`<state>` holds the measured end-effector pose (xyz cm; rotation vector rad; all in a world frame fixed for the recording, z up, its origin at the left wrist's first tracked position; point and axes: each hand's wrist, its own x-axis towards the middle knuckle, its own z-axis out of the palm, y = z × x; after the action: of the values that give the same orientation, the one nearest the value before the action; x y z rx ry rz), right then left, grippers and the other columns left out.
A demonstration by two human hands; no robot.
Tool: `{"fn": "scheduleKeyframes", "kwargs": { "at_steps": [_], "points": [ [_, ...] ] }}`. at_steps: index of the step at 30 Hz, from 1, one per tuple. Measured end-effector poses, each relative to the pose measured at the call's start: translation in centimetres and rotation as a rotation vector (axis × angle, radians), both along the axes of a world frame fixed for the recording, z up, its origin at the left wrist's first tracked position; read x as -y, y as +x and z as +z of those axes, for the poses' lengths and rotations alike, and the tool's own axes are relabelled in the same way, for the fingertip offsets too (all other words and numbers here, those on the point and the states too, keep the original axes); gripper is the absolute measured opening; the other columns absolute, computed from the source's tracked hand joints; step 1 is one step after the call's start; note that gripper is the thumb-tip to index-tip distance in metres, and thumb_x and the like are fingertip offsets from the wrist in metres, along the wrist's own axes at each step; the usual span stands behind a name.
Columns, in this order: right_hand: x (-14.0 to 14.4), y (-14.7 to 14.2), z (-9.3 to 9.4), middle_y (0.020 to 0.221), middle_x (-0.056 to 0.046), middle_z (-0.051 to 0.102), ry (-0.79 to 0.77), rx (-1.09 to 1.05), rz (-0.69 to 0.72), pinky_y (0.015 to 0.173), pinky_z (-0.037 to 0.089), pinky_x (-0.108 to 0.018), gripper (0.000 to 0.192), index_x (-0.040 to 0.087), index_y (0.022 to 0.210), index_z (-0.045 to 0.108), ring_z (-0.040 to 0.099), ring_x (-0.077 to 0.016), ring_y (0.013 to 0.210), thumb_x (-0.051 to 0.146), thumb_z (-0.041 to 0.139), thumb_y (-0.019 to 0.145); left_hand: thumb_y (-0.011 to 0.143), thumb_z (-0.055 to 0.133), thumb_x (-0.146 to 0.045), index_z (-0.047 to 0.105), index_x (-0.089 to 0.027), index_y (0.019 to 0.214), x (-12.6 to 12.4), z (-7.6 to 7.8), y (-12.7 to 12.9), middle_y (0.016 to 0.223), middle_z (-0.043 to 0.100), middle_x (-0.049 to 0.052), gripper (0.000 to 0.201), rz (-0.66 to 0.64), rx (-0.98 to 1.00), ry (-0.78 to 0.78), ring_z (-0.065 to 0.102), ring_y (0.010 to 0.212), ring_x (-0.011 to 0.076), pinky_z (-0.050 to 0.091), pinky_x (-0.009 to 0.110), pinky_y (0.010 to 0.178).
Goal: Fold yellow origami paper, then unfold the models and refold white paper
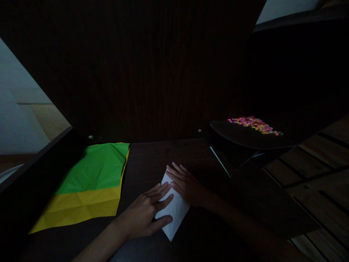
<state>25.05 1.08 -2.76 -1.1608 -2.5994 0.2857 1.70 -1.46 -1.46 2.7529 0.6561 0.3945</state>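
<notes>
We have the white paper (174, 209) already folded to a narrow pointed shape, lying on the dark surface (152, 160); more creases likely remain. Our left hand (145, 214) presses flat on it, fingers spread; our right hand (188, 185) pins its upper edge, also flat. Left of the paper lie creased green and yellow sheets (89, 182); to its right, a dark tray (245, 136) of coloured beads (255, 124). Nothing blocks us.
</notes>
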Motion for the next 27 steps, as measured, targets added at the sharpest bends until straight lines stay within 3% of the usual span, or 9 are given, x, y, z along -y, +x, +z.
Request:
{"fn": "scheduleKeyframes", "kwargs": {
  "at_steps": [8,27],
  "points": [
    [0.0,0.0,0.5,0.154,-0.011,0.033,-0.019,0.016,-0.021,0.117,0.024,-0.052,0.049,0.013,0.148,0.032,0.016,-0.0272,0.146,0.027,0.032,0.101,0.092,0.057,-0.037,0.051,-0.018,0.137,0.1,1.0,0.3,0.143,0.05,0.011,0.049,-0.09,0.011,-0.04,0.041,0.136,0.0274,0.037,0.046,0.113],
    [-0.1,0.6,0.6,0.151,-0.006,0.039,-0.007,0.024,-0.101,0.115,0.026,-0.055,0.05,0.017,0.146,0.037,0.023,-0.0316,0.144,0.028,0.039,0.098,0.086,0.063,-0.042,0.047,-0.016,0.14,0.3,1.5,0.0,0.142,0.05,0.012,0.062,-0.103,-0.032,-0.061,0.042,0.135,0.0288,0.04,0.044,0.111]
  ]
}}
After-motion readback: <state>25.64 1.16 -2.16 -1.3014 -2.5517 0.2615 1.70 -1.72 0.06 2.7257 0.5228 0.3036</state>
